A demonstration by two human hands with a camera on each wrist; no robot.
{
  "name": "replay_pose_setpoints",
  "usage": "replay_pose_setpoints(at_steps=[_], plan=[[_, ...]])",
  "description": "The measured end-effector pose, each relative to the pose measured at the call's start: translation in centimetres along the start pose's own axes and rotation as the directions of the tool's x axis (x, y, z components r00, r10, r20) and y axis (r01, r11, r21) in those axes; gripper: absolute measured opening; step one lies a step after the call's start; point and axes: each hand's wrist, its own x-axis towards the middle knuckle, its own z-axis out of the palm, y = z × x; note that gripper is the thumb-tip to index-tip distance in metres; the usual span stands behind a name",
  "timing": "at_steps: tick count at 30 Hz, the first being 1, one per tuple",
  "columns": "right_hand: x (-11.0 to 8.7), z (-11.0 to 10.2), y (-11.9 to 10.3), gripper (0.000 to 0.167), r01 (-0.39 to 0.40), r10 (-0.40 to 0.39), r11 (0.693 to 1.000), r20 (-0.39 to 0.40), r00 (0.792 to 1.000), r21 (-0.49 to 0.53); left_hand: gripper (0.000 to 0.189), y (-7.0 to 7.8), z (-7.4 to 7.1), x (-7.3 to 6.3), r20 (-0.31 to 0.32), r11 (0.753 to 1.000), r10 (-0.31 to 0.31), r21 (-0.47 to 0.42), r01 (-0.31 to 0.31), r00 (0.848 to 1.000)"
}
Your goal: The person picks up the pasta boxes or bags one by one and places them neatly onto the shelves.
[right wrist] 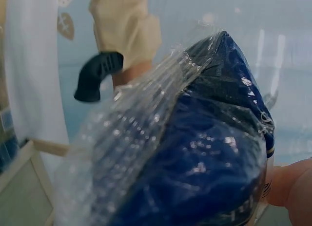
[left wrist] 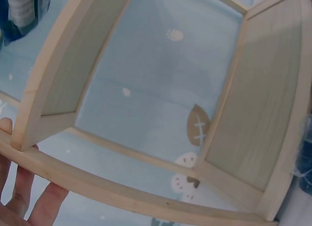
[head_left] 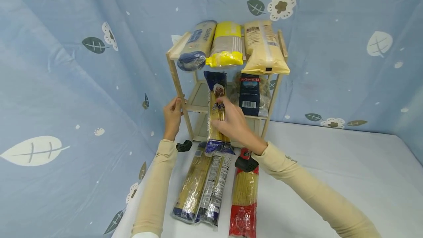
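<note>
My right hand (head_left: 235, 121) grips a pack of spaghetti (head_left: 214, 135) with navy ends and holds it upright in front of the wooden shelf rack (head_left: 198, 108). Close up in the right wrist view, the pack's crinkled clear and blue end (right wrist: 200, 148) fills the middle, and part of the hand shows at the right edge. My left hand (head_left: 172, 118) holds the rack's left front post at the middle shelf. Its fingers (left wrist: 46, 204) wrap that post in the left wrist view.
Three pasta bags lie on the top shelf: blue (head_left: 198, 43), yellow (head_left: 228, 43) and cream (head_left: 264, 47). A dark Agnesi bag (head_left: 250, 96) stands on the middle shelf's right. Before the rack lie two navy-ended packs (head_left: 193, 186) (head_left: 214, 186) and a red spaghetti pack (head_left: 244, 194).
</note>
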Motion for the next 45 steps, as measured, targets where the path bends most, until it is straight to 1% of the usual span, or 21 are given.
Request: replay_pose_setpoints(at_steps=[7, 11, 13, 16, 17, 19, 22, 25, 27, 28, 29, 30, 33, 34, 35, 37, 38, 40, 41, 43, 45], plan=[[3.1, -0.1, 0.7, 0.055, -0.128, 0.130, 0.991, 0.043, 0.991, -0.042, 0.034, -0.1, 0.5, 0.1, 0.014, 1.000, -0.009, -0.010, 0.009, 1.000], [4.9, 0.1, 1.5, 0.056, -0.174, 0.176, 0.984, 0.063, 0.982, -0.035, 0.034, 0.0, 0.7, 0.1, 0.019, 1.000, 0.008, 0.001, -0.008, 1.000], [5.8, 0.3, 1.9, 0.055, -0.198, 0.200, 0.980, 0.059, 0.978, -0.037, 0.034, 0.1, 0.7, 0.2, 0.020, 1.000, 0.021, 0.008, -0.021, 1.000], [7.0, 0.6, 2.5, 0.051, -0.237, 0.240, 0.968, 0.032, 0.970, -0.081, 0.032, 0.1, 0.8, 0.4, 0.015, 0.999, 0.042, 0.015, -0.042, 0.999], [7.4, 0.7, 2.7, 0.047, -0.249, 0.253, 0.964, 0.025, 0.967, -0.096, 0.031, 0.1, 0.8, 0.5, 0.012, 0.999, 0.049, 0.016, -0.049, 0.999], [8.0, 1.0, 2.9, 0.033, -0.270, 0.276, 0.952, 0.017, 0.961, -0.144, 0.030, 0.1, 0.8, 0.6, 0.013, 0.999, 0.052, 0.011, -0.052, 0.999], [8.8, 1.3, 3.0, 0.007, -0.276, 0.288, 0.937, 0.023, 0.957, -0.213, 0.031, 0.0, 0.6, 0.6, 0.022, 0.999, 0.052, 0.000, -0.052, 0.998], [9.4, 2.0, 2.9, 0.018, -0.267, 0.283, 0.921, 0.017, 0.959, -0.282, 0.033, 0.1, 0.3, 0.6, 0.027, 0.999, 0.047, -0.019, -0.046, 0.999], [9.7, 2.5, 2.8, 0.019, -0.257, 0.273, 0.906, 0.002, 0.962, -0.337, 0.033, 0.1, 0.1, 0.6, 0.023, 0.999, 0.041, -0.026, -0.040, 0.999], [9.8, 2.8, 2.8, 0.015, -0.254, 0.271, 0.893, -0.008, 0.963, -0.372, 0.033, 0.1, 0.1, 0.6, 0.021, 0.999, 0.038, -0.022, -0.037, 0.999], [9.9, 3.2, 2.8, 0.011, -0.247, 0.264, 0.872, -0.020, 0.964, -0.422, 0.033, 0.0, 0.0, 0.6, 0.019, 0.999, 0.035, -0.019, -0.035, 0.999], [10.0, 3.5, 2.8, 0.012, -0.242, 0.261, 0.849, -0.024, 0.965, -0.469, 0.033, 0.0, 0.0, 0.6, 0.017, 0.999, 0.033, -0.016, -0.033, 0.999], [10.1, 4.4, 2.8, 0.040, -0.225, 0.288, 0.747, -0.001, 0.958, -0.626, 0.032, -0.2, 0.0, 0.4, 0.016, 0.999, 0.032, -0.008, -0.032, 0.999], [10.1, 4.6, 2.8, 0.047, -0.222, 0.308, 0.715, 0.013, 0.951, -0.663, 0.032, -0.3, 0.1, 0.3, 0.017, 0.999, 0.032, -0.007, -0.032, 0.999], [10.1, 4.7, 2.7, 0.049, -0.210, 0.321, 0.687, 0.032, 0.946, -0.696, 0.032, -0.4, 0.1, 0.2, 0.016, 0.999, 0.034, -0.007, -0.033, 0.999], [9.9, 4.6, 2.5, 0.048, -0.210, 0.345, 0.674, 0.050, 0.937, -0.708, 0.031, -0.5, 0.2, 0.0, 0.016, 0.999, 0.033, -0.003, -0.033, 0.999], [9.7, 4.3, 2.4, 0.044, -0.214, 0.347, 0.683, 0.052, 0.936, -0.699, 0.031, -0.5, 0.2, -0.1, 0.015, 0.999, 0.033, -0.001, -0.033, 0.999], [9.3, 3.6, 2.0, 0.033, -0.210, 0.337, 0.724, 0.071, 0.939, -0.657, 0.031, -0.5, 0.3, -0.3, 0.013, 0.999, 0.032, 0.002, -0.032, 0.999], [9.0, 3.1, 1.8, 0.027, -0.200, 0.320, 0.752, 0.082, 0.944, -0.628, 0.031, -0.5, 0.3, -0.3, 0.011, 0.999, 0.034, 0.007, -0.034, 0.999], [8.4, 1.9, 1.3, 0.022, -0.173, 0.277, 0.809, 0.106, 0.955, -0.562, 0.031, -0.4, 0.2, -0.3, 0.015, 0.999, 0.036, -0.002, -0.036, 0.999], [7.9, 0.7, 0.7, 0.022, -0.126, 0.224, 0.853, 0.137, 0.965, -0.506, 0.032, -0.3, 0.0, -0.1, 0.020, 0.999, 0.041, -0.001, -0.041, 0.999]])
